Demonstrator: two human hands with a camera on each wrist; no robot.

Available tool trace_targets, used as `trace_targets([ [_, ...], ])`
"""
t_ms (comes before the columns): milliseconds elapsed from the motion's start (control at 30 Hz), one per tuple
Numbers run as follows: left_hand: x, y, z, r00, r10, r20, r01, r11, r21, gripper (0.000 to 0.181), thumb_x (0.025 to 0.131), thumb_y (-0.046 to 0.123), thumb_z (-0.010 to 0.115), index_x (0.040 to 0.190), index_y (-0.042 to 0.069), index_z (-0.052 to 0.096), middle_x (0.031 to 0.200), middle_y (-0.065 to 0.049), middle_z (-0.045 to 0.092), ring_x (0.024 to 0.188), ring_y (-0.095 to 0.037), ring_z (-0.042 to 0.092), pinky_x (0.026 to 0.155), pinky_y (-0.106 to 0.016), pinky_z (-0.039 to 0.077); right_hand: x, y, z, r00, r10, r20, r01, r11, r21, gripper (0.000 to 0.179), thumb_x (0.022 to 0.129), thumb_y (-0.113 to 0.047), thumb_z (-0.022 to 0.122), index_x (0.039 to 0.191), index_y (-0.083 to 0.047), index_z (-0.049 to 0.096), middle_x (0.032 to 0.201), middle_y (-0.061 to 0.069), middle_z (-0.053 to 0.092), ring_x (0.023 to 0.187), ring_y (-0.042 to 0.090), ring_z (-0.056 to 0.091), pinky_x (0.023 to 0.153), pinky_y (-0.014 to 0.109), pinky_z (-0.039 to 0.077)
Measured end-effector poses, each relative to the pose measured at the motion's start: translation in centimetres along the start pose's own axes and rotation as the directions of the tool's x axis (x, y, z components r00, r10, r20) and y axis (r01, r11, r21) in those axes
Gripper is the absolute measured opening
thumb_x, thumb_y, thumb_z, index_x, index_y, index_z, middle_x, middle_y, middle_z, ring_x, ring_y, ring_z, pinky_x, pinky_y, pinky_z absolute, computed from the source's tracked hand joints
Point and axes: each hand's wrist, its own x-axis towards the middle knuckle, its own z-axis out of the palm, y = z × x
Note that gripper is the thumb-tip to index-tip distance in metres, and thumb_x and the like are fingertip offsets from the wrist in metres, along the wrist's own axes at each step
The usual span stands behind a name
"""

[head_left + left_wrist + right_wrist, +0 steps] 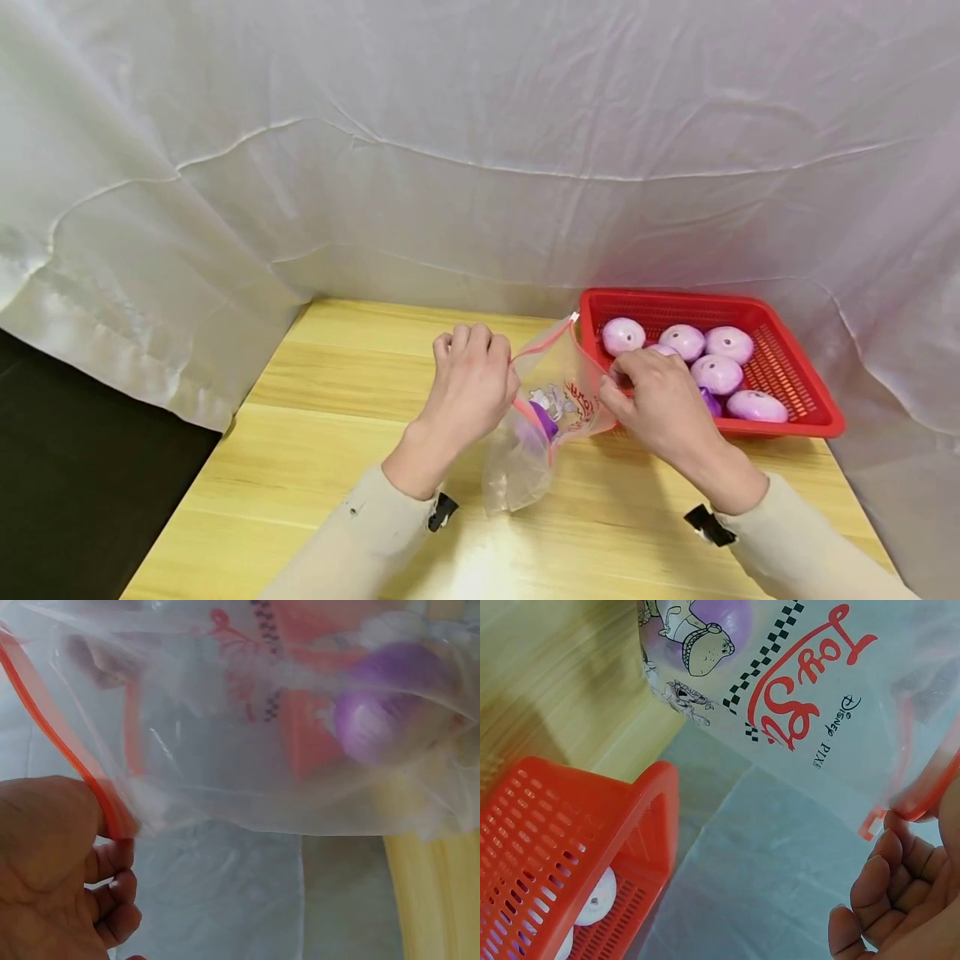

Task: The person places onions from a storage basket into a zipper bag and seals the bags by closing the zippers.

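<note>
A clear zip bag [517,483] with a pink-red zip edge hangs between both hands, its mouth spread apart. My left hand [472,379] pinches one side of that edge between thumb and finger. On the opposite side, near the white slider, my right hand [667,404] pinches the other edge. Inside the bag lies a round purple thing [390,697], low down and blurred by the plastic. Red lettering [802,682] and cartoon figures [705,649] are printed on the bag, as the right wrist view shows.
A red plastic basket [813,400] stands at the right, just beyond the right hand. Several round purple-and-white, onion-like things [717,374] lie in it, partly behind that hand. Pale cloth [465,208] hangs behind the wooden table [330,392].
</note>
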Motion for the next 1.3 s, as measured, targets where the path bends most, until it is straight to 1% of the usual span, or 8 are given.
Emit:
trace_targets([
  [133,-0.1,-0.3,0.7,0.999,0.029,0.031,-0.028,0.999,-0.017,0.014,0.092,0.015,0.061,0.082,0.012,0.051,0.086,-0.003,0.044,0.088,-0.028,0.044,0.09,-0.051,0.038,-0.1,0.1,0.1,1.0,-0.007,-0.006,0.007,1.0,0.001,0.017,0.079,-0.007,0.065,0.07,-0.016,0.054,0.066,-0.001,0.049,0.065,0.019,0.046,0.075,0.045,0.04],
  [233,-0.2,-0.6,1.0,0.997,0.038,0.066,-0.036,0.999,-0.034,0.015,0.094,0.017,0.059,0.083,0.013,0.05,0.086,-0.002,0.041,0.088,-0.027,0.042,0.09,-0.05,0.038,-0.1,0.3,0.1,1.0,-0.019,-0.016,0.019,1.0,0.003,0.017,0.078,-0.007,0.065,0.069,-0.017,0.054,0.065,-0.002,0.048,0.064,0.018,0.045,0.073,0.043,0.04],
  [367,-0.3,-1.1,1.1,0.994,0.051,0.096,-0.046,0.997,-0.054,0.013,0.095,0.017,0.059,0.085,0.013,0.052,0.086,-0.002,0.041,0.087,-0.026,0.04,0.084,-0.044,0.038,-0.1,0.6,0.1,0.999,-0.027,-0.03,0.027,1.0,0.004,0.017,0.079,-0.008,0.065,0.07,-0.017,0.055,0.064,-0.004,0.049,0.062,0.016,0.045,0.07,0.041,0.039],
  [500,-0.3,-1.5,1.2,0.993,0.064,0.101,-0.057,0.996,-0.069,0.01,0.094,0.015,0.059,0.087,0.01,0.054,0.087,-0.004,0.042,0.086,-0.026,0.04,0.078,-0.04,0.037,-0.1,0.8,0.1,0.999,-0.025,-0.03,0.025,1.0,0.008,0.016,0.079,-0.008,0.067,0.07,-0.017,0.057,0.065,-0.004,0.051,0.063,0.015,0.046,0.07,0.042,0.04],
  [800,-0.3,-2.1,1.1,0.991,0.078,0.108,-0.067,0.992,-0.104,0.008,0.093,0.016,0.057,0.089,0.011,0.053,0.089,-0.004,0.043,0.089,-0.028,0.04,0.085,-0.043,0.038,-0.1,0.9,0.1,0.999,-0.035,-0.031,0.035,0.999,0.01,0.015,0.08,-0.008,0.067,0.071,-0.016,0.057,0.065,-0.003,0.052,0.064,0.017,0.047,0.073,0.043,0.041],
  [967,-0.4,-2.5,1.1,0.992,0.09,0.092,-0.078,0.99,-0.121,0.006,0.092,0.015,0.056,0.089,0.01,0.054,0.088,-0.005,0.043,0.088,-0.028,0.04,0.085,-0.043,0.038,0.0,1.0,-0.2,0.999,-0.038,-0.034,0.039,0.999,0.026,0.015,0.081,-0.008,0.069,0.073,-0.015,0.059,0.068,-0.002,0.054,0.066,0.017,0.048,0.073,0.042,0.041],
  [1167,-0.5,-2.7,0.9,0.991,0.081,0.105,-0.066,0.988,-0.136,0.005,0.092,0.014,0.056,0.091,0.009,0.056,0.089,-0.005,0.044,0.088,-0.028,0.041,0.084,-0.042,0.038,0.5,2.3,-1.4,0.999,-0.016,-0.037,0.017,1.0,0.005,0.016,0.083,-0.006,0.069,0.073,-0.013,0.06,0.066,0.0,0.053,0.066,0.018,0.048,0.071,0.041,0.038],
  [1300,-0.6,-2.8,0.6,0.99,0.055,0.128,-0.035,0.988,-0.149,0.004,0.092,0.014,0.055,0.092,0.009,0.055,0.089,-0.005,0.044,0.088,-0.028,0.04,0.084,-0.043,0.038,1.0,4.2,-2.2,0.999,0.02,0.025,-0.019,0.998,-0.06,0.01,0.087,-0.01,0.068,0.078,-0.011,0.063,0.072,0.004,0.061,0.071,0.025,0.057,0.074,0.048,0.043],
])
